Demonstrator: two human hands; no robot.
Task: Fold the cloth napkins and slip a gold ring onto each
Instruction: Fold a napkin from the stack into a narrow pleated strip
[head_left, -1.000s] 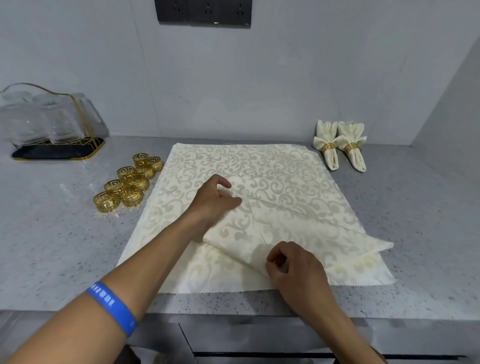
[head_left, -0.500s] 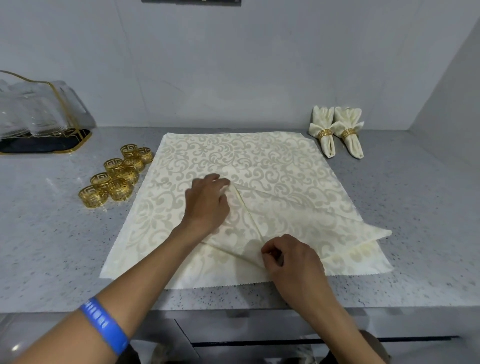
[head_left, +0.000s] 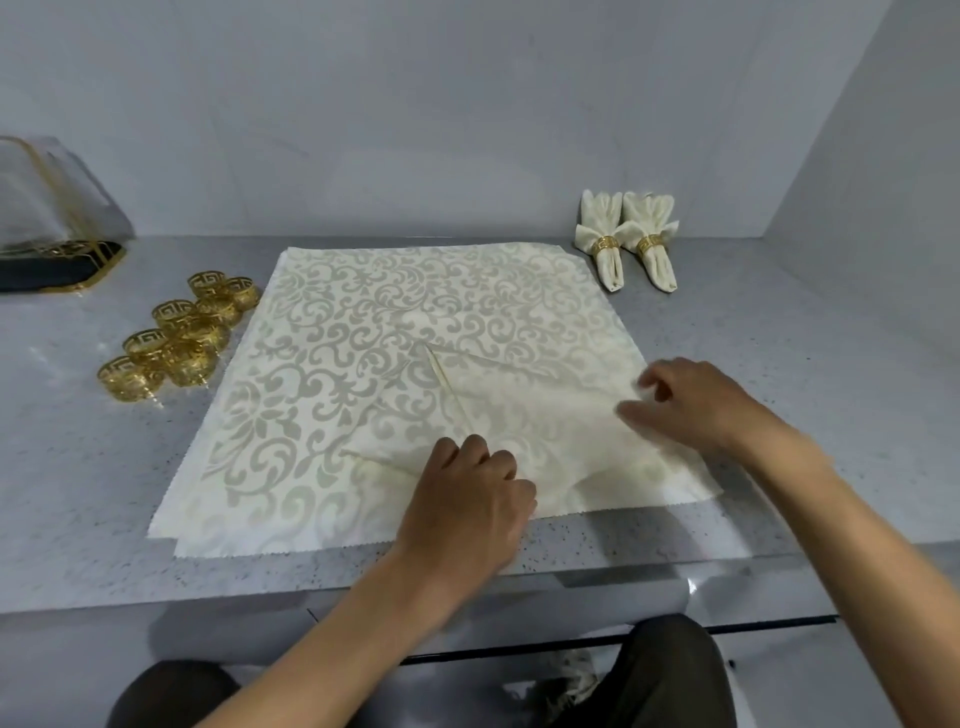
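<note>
Hands have switched: left hand (head_left: 467, 499) now pinches the napkin's (head_left: 415, 322) folded near flap, right hand (head_left: 691, 400), blurred, loosely curled on its right side.

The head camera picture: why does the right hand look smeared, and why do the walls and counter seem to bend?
In the head view, the right hand is blurred, its fingers smeared against the napkin; the left hand and gold rings are sharper. The wide-angle lens bows the counter edge and tilts the walls. Lighting is soft; a small glare spot sits at the counter's front edge.
</note>
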